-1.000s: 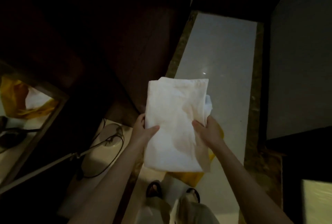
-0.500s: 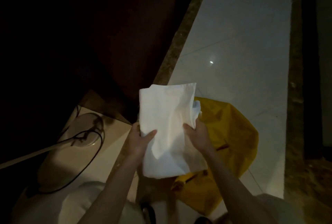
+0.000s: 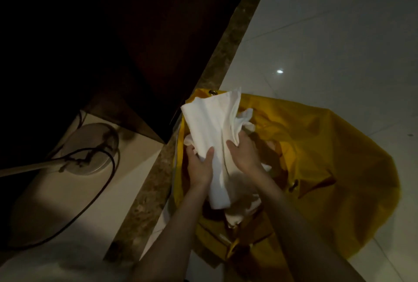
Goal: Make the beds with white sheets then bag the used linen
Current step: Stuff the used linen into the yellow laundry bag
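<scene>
- Head view, dim light: I see both of the person's bare hands holding a folded white sheet [image 3: 212, 137] over the mouth of a yellow bag [image 3: 328, 168].
- My read of the left hand [image 3: 200, 166]: it grips the sheet's left edge, thumb lying across the front of the cloth and the other fingers curled behind it, out of sight.
- The right hand [image 3: 245, 155] grips the sheet's right side, thumb pressed on the front, fingers wrapped round the back fold.
- I see the sheet tilted, its upper end toward the bag's far rim and its lower end reaching down into the opening.
- More white linen [image 3: 242, 211] lies crumpled inside the bag, under the held sheet and the right forearm.
- The bag sits slumped on a pale tiled floor [image 3: 328, 44], its left rim against a speckled stone strip [image 3: 230, 44].
- Left of that strip I make out a dark wooden panel [image 3: 162, 44], and below it a round lamp base [image 3: 95, 146] with a black cable [image 3: 95, 200] looping over a light surface.
</scene>
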Demonstrator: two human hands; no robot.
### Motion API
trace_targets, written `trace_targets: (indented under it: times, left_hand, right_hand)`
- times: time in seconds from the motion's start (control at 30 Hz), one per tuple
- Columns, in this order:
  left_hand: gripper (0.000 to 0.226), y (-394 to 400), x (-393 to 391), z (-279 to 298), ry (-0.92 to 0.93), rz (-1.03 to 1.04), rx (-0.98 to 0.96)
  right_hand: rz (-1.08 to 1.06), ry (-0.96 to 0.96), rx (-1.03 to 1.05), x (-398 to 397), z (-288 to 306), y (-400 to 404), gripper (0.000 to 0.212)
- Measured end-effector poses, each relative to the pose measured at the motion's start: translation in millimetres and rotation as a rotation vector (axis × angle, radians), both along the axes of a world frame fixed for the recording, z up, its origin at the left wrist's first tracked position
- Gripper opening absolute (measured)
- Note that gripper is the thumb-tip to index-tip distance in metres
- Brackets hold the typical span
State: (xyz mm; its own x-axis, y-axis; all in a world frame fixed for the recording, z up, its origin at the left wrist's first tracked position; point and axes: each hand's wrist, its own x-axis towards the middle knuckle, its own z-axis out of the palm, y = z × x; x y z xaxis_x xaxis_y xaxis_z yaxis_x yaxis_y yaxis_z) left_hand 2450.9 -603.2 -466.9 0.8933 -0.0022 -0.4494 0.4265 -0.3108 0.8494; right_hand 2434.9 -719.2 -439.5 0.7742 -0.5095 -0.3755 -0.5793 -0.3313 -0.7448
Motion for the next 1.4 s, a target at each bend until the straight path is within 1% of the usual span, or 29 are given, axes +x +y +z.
trace_targets:
  times: [0.13, 0.27, 0.33, 0.4, 0.47, 0.5, 0.53, 0.57, 0.63, 0.67, 0.7, 0.73, 0.77, 0.83, 0.9, 0.97, 1.0, 1.07, 1.1, 1.13, 1.2, 1.23, 1.27, 1.33, 1.37, 1.4]
  left_hand:
    - [0.071, -1.9, -4.7, -22.1, 0.053, -0.061, 0.035]
    - [0.071, 10.5, 4.1, -37.5, 0.134, -0.087, -0.006]
    - [0.074, 16.7, 5.9, -38.1, 0.185, -0.123, -0.029]
    - [0.077, 28.1, 1.9, -42.1, 0.287, -0.168, -0.058]
    - [0.084, 39.5, -5.0, -49.5, 0.411, -0.209, -0.091]
    - [0.09, 42.4, -5.8, -52.0, 0.436, -0.205, -0.089]
    - [0.096, 43.1, -3.4, -54.4, 0.43, -0.164, -0.085]
    - [0.095, 42.1, 0.1, -55.8, 0.389, -0.102, -0.099]
    - [0.076, 33.9, 9.3, -51.5, 0.29, 0.038, -0.154]
    - [0.071, 29.8, 13.8, -48.6, 0.24, 0.08, -0.178]
    - [0.069, 27.0, 16.3, -47.7, 0.194, 0.106, -0.191]
    - [0.068, 25.9, 18.7, -47.1, 0.149, 0.128, -0.199]
    - [0.067, 25.5, 20.5, -47.1, 0.107, 0.152, -0.197]
    - [0.067, 26.5, 24.3, -47.1, 0.056, 0.173, -0.172]
    - [0.067, 28.7, 30.1, -51.9, 0.074, 0.137, -0.114]
    - [0.066, 30.5, 37.1, -56.6, 0.147, 0.115, -0.054]
    - [0.066, 31.0, 40.6, -57.8, 0.193, 0.113, -0.034]
    - [0.066, 28.6, 45.4, -55.8, 0.237, 0.102, 0.028]
    - [0.066, 26.2, 45.5, -53.1, 0.204, 0.105, 0.063]
    - [0.067, 23.3, 42.4, -50.6, 0.125, 0.116, 0.089]
    - [0.075, 17.0, 27.6, -45.5, -0.091, 0.093, 0.139]
    - [0.078, 13.6, 18.0, -43.2, -0.204, 0.042, 0.188]
    - [0.079, 11.3, 9.0, -42.4, -0.321, -0.031, 0.249]
    - [0.068, 7.4, 0.9, -42.7, -0.521, -0.222, 0.349]
    - [0.06, 5.5, 2.5, -44.8, -0.551, -0.329, 0.391]
    - [0.057, 4.0, 5.5, -47.1, -0.521, -0.442, 0.455]
  right_hand:
    - [0.075, 0.157, -0.082, -11.6, -26.4, -11.9, 0.047]
    - [0.084, 0.211, -0.053, -17.7, -32.1, -36.5, 0.045]
    - [0.138, 0.246, -0.021, -15.9, -33.4, -47.9, 0.046]
    - [0.188, 0.379, 0.007, -17.9, -33.9, -56.1, 0.039]
    - [0.215, 0.496, 0.091, -22.8, -33.6, -57.4, 0.026]
    - [0.2, 0.497, 0.143, -23.6, -35.1, -56.9, 0.022]
    - [0.161, 0.449, 0.204, -23.8, -35.3, -55.2, 0.022]
    - [0.082, 0.384, 0.283, -21.5, -35.6, -54.0, 0.029]
    - [-0.115, 0.256, 0.347, -12.7, -38.6, -52.3, 0.062]
    - [-0.165, 0.188, 0.33, -8.0, -39.6, -50.4, 0.064]
    - [-0.192, 0.115, 0.311, -4.3, -40.5, -48.4, 0.059]
    - [-0.187, 0.051, 0.26, -2.4, -40.8, -45.7, 0.054]
    - [-0.173, -0.009, 0.205, -2.4, -41.2, -43.4, 0.054]
    - [-0.128, -0.09, 0.13, -3.9, -40.9, -41.0, 0.059]
    - [-0.023, -0.122, 0.054, -7.5, -40.8, -38.7, 0.066]
    - [0.086, -0.121, 0.034, -10.4, -48.1, -39.0, 0.081]
    - [0.115, -0.104, 0.042, -8.5, -52.0, -40.3, 0.084]
    - [0.066, 0.02, 0.089, 3.8, -51.4, -41.5, 0.083]
    - [0.029, 0.105, 0.072, 12.2, -50.4, -41.5, 0.082]
    - [0.002, 0.154, 0.012, 21.5, -45.6, -40.7, 0.081]
    - [-0.034, 0.103, -0.138, 35.4, -34.4, -35.9, 0.079]
    - [-0.021, 0.064, -0.212, 37.3, -32.2, -31.3, 0.079]
    - [0.032, 0.051, -0.306, 35.3, -33.3, -25.5, 0.077]
    - [0.191, 0.039, -0.492, 25.0, -46.4, -17.2, 0.066]
    - [0.269, 0.007, -0.559, 19.6, -51.7, -15.1, 0.059]
    - [0.357, -0.016, -0.597, 14.2, -61.5, -16.1, 0.055]
